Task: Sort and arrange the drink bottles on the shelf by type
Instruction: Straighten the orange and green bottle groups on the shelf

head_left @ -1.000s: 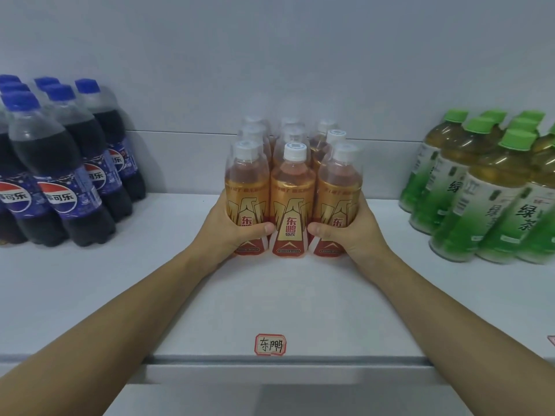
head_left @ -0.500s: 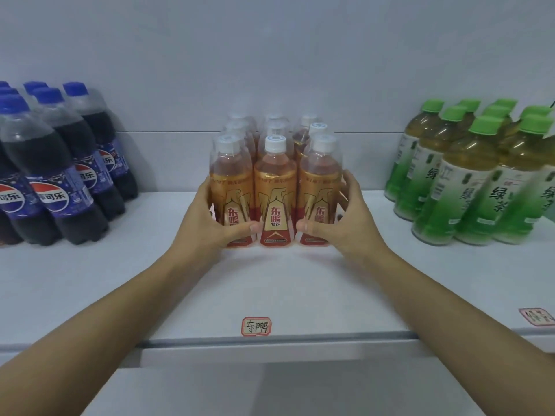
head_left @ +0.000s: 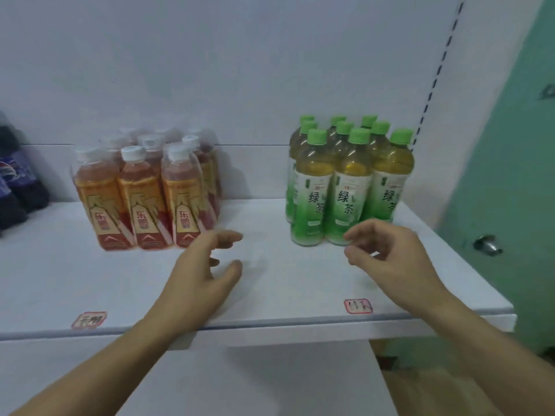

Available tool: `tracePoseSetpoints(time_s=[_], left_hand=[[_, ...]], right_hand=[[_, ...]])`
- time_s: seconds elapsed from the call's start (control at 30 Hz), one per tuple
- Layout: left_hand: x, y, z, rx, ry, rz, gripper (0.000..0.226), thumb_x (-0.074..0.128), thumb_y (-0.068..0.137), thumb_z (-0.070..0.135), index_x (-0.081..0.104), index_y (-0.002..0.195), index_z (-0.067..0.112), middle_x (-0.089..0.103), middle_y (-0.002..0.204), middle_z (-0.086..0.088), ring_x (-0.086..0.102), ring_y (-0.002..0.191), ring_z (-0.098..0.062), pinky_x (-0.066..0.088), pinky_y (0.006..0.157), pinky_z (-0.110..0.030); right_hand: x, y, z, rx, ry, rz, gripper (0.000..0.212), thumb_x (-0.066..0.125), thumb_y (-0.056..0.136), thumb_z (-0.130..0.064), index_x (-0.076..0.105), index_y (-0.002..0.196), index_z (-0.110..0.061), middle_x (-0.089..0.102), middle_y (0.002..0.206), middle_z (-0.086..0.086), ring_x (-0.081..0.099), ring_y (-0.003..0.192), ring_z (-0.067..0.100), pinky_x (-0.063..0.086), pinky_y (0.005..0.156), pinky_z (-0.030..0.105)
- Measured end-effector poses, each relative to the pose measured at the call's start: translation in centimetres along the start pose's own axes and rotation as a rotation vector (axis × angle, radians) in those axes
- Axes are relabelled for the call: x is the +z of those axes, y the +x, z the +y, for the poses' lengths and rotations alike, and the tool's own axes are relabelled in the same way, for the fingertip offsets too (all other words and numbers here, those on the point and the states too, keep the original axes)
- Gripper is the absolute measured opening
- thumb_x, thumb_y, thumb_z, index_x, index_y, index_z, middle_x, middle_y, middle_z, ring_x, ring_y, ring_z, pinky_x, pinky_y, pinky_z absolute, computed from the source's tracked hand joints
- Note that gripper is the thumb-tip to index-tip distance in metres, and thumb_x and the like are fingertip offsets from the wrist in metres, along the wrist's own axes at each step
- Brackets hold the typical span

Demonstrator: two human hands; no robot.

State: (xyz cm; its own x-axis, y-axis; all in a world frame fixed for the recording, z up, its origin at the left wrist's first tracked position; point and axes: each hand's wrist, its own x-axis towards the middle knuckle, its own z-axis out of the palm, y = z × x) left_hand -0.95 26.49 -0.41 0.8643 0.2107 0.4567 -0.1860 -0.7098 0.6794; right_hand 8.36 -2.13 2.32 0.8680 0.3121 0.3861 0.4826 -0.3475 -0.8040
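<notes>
Several orange energy-drink bottles [head_left: 144, 193] with white caps stand in a tight block on the white shelf [head_left: 270, 280], left of centre. Several green-tea bottles [head_left: 345, 187] with green caps stand grouped to the right. Dark cola bottles [head_left: 18, 187] show at the far left edge, partly cut off. My left hand [head_left: 207, 265] hovers over the shelf between the two groups, fingers loosely spread and holding nothing. My right hand [head_left: 387, 253] hangs just in front of the green-tea bottles, fingers loosely curled, holding nothing.
Two small red-bordered labels are stuck near the shelf's front edge, a left label [head_left: 88, 320] and a right label [head_left: 358, 306]. A slotted shelf upright [head_left: 435, 76] runs up the right side. Beyond it is a green wall with a metal knob [head_left: 487, 244].
Both hands have let go of the orange bottle block and moved right. The view has swung right, so the green-tea group now sits near the centre.
</notes>
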Motion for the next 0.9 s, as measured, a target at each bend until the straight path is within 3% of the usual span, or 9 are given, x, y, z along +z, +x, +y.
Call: tracePoseSetpoints(time_s=[0.1, 0.2, 0.3, 0.37, 0.47, 0.53, 0.67, 0.77, 0.9], left_hand=[[4.1, 2.2, 3.1, -0.085, -0.104, -0.054, 0.05, 0.071, 0.089, 0.026, 0.054, 0.137, 0.026, 0.06, 0.132, 0.011, 0.058, 0.121, -0.003, 0.053, 0.1, -0.037], [7.6, 4.9, 5.6, -0.292, -0.265, -0.101, 0.09, 0.082, 0.083, 0.022, 0.03, 0.156, 0.022, 0.047, 0.151, 0.001, 0.05, 0.133, -0.014, 0.046, 0.11, -0.041], [10.3, 7.3, 6.8, -0.38, -0.38, -0.081, 0.117, 0.088, 0.075, 0.018, 0.01, 0.162, 0.023, 0.033, 0.16, 0.0, 0.038, 0.14, -0.015, 0.039, 0.111, -0.038], [11.4, 8.6, 6.7, -0.376, -0.413, -0.044, 0.12, 0.086, 0.076, 0.012, 0.003, 0.163, 0.022, 0.037, 0.148, 0.008, 0.036, 0.128, -0.005, 0.037, 0.102, -0.03], [11.8, 10.0, 5.8, -0.329, -0.458, -0.053, 0.125, 0.093, 0.064, 0.02, 0.014, 0.16, 0.027, 0.053, 0.14, 0.013, 0.054, 0.124, -0.007, 0.047, 0.106, -0.036], [12.0, 10.4, 5.0, -0.26, -0.494, -0.086, 0.11, 0.093, 0.06, 0.014, 0.032, 0.151, 0.023, 0.066, 0.131, 0.001, 0.066, 0.117, -0.018, 0.055, 0.1, -0.047], [12.8, 10.6, 5.0, -0.186, -0.51, -0.09, 0.088, 0.088, 0.067, -0.008, 0.044, 0.139, 0.015, 0.071, 0.123, -0.002, 0.07, 0.111, -0.019, 0.06, 0.089, -0.034], [12.8, 11.2, 4.6, -0.195, -0.564, -0.09, 0.083, 0.087, 0.067, -0.007, 0.047, 0.137, 0.014, 0.073, 0.121, 0.0, 0.071, 0.108, -0.018, 0.058, 0.082, -0.026], [12.9, 11.8, 3.6, -0.231, -0.559, -0.133, 0.08, 0.089, 0.068, 0.0, 0.05, 0.136, 0.014, 0.073, 0.121, -0.002, 0.071, 0.11, -0.021, 0.059, 0.087, -0.032]], right_hand=[[-3.5, 1.3, 2.6, -0.005, 0.05, 0.192, 0.02, 0.077, 0.085, -0.007, 0.068, 0.093, -0.023, 0.07, 0.081, -0.006, 0.065, 0.075, 0.01, 0.054, 0.067, 0.028], [-5.1, 3.9, 5.2, 0.048, 0.112, 0.314, 0.04, 0.083, 0.078, -0.011, 0.059, 0.108, -0.022, 0.065, 0.096, -0.002, 0.061, 0.088, 0.016, 0.056, 0.079, 0.039], [-5.1, 6.5, 7.2, 0.14, 0.111, 0.231, 0.078, 0.087, 0.074, -0.009, 0.043, 0.136, -0.025, 0.053, 0.128, 0.001, 0.051, 0.118, 0.018, 0.048, 0.099, 0.038], [-4.9, 8.0, 8.4, 0.156, 0.192, 0.133, 0.101, 0.087, 0.07, -0.006, 0.029, 0.151, -0.026, 0.042, 0.147, 0.002, 0.041, 0.135, 0.017, 0.04, 0.11, 0.039], [-4.9, 10.0, 9.9, 0.166, 0.37, 0.008, 0.123, 0.087, 0.053, -0.017, 0.022, 0.157, -0.031, 0.04, 0.155, -0.001, 0.042, 0.141, 0.016, 0.042, 0.113, 0.049], [-4.8, 10.9, 10.6, 0.161, 0.493, -0.067, 0.122, 0.085, 0.053, -0.013, 0.024, 0.156, -0.031, 0.049, 0.15, 0.002, 0.054, 0.133, 0.023, 0.048, 0.108, 0.055], [-4.3, 11.5, 11.0, 0.122, 0.594, -0.188, 0.097, 0.078, 0.063, 0.002, 0.038, 0.148, -0.02, 0.064, 0.134, 0.012, 0.064, 0.122, 0.033, 0.053, 0.101, 0.053], [-3.8, 11.7, 11.7, 0.132, 0.56, -0.233, 0.096, 0.085, 0.06, -0.007, 0.042, 0.146, -0.011, 0.067, 0.132, 0.013, 0.065, 0.121, 0.031, 0.053, 0.101, 0.05], [-3.5, 12.1, 12.7, 0.156, 0.54, -0.215, 0.09, 0.082, 0.061, -0.002, 0.046, 0.143, -0.012, 0.071, 0.126, 0.007, 0.069, 0.116, 0.026, 0.055, 0.098, 0.046]])
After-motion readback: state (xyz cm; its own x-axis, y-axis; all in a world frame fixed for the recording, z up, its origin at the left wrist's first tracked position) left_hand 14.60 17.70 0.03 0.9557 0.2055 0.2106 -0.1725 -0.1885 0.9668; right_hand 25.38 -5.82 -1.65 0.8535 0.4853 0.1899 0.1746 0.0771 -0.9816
